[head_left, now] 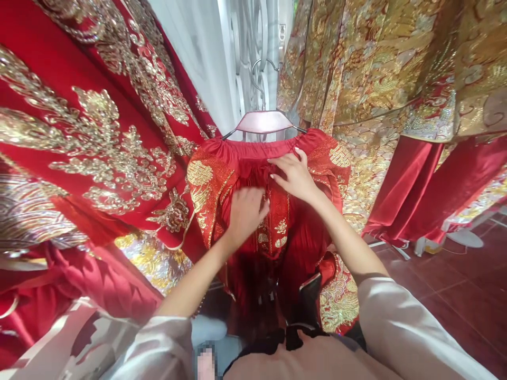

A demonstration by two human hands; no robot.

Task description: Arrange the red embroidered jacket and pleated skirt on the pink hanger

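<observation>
A red skirt with gold embroidery (209, 184) hangs in front of me from a pink hanger (263, 121) with a metal hook. My left hand (245, 214) is closed on the pleated red cloth near the middle of the skirt. My right hand (295, 174) rests on the skirt just below the red waistband, its fingers bent and pinching the cloth at the centre seam. The two hands are close together, the right one higher.
A large red robe with gold sequin embroidery (87, 137) hangs at the left. Gold brocade garments with red satin linings (396, 79) hang at the right. A white door or window frame (233, 63) stands behind the hanger. Dark red floor tiles (455, 295) lie lower right.
</observation>
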